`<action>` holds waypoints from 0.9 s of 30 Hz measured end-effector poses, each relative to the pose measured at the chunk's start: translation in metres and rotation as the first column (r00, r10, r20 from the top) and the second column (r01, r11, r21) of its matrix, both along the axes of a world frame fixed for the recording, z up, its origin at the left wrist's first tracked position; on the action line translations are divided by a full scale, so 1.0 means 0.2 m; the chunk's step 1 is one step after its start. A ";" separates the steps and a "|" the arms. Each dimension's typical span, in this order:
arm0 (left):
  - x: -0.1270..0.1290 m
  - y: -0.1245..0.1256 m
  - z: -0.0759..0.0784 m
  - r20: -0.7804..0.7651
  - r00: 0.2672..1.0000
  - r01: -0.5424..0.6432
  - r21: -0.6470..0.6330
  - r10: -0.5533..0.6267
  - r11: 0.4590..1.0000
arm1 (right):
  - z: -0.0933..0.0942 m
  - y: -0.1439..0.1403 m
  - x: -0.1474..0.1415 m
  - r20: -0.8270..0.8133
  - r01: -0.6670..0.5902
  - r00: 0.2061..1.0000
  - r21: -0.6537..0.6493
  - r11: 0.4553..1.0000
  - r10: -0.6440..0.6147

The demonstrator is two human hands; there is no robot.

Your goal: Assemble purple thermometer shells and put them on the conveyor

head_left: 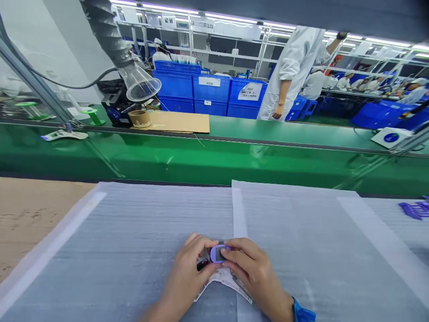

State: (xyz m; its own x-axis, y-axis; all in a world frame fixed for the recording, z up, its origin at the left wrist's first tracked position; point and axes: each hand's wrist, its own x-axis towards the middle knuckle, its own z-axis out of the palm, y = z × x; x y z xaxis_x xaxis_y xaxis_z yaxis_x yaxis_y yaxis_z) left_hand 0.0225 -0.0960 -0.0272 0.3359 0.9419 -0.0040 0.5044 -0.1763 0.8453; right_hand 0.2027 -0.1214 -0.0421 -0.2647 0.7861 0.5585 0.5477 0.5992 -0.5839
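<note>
In the head view, at the lower middle, both my hands close on a curved white handheld device shell, which looks like half of a thermometer casing. At its upper end sits a purple-rimmed display piece with a grey screen. My left hand grips the shell's left side, thumb below and fingers above. My right hand presses its fingertips on the right edge of the display piece, and its palm side covers part of the shell. Dark parts show inside the shell by my left fingers. A blue cuff is at my right wrist.
A translucent sheet covers the worktop. Beyond it runs a green conveyor belt. On the ledge are a tape roll, cardboard and a fume duct. Purple parts lie right. A person in white stands behind.
</note>
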 end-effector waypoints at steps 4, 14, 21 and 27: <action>0.00 0.00 0.00 -0.001 1.000 -0.025 -0.027 0.025 0.999 | 0.01 0.01 -0.01 -0.014 0.008 1.000 -0.020 1.000 -0.008; 0.01 0.00 0.00 -0.023 0.999 -0.023 -0.006 0.023 1.000 | -0.01 0.01 0.00 -0.018 -0.007 1.000 -0.016 1.000 0.007; 0.01 -0.01 0.00 -0.022 0.999 -0.036 -0.002 0.036 0.999 | -0.01 0.01 0.00 -0.026 -0.028 0.999 -0.048 0.998 0.027; 0.01 -0.01 0.00 0.007 1.000 0.016 0.072 -0.016 0.997 | 0.05 0.05 -0.01 -0.135 -0.037 0.991 -0.202 0.979 0.009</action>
State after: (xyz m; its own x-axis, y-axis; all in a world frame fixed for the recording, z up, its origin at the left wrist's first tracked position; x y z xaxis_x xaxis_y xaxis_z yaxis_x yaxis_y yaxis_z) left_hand 0.0240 -0.0986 -0.0268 0.3507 0.9341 0.0665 0.4947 -0.2451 0.8338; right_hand 0.2015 -0.1112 -0.0322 -0.2184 0.8813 0.4191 0.4444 0.4722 -0.7613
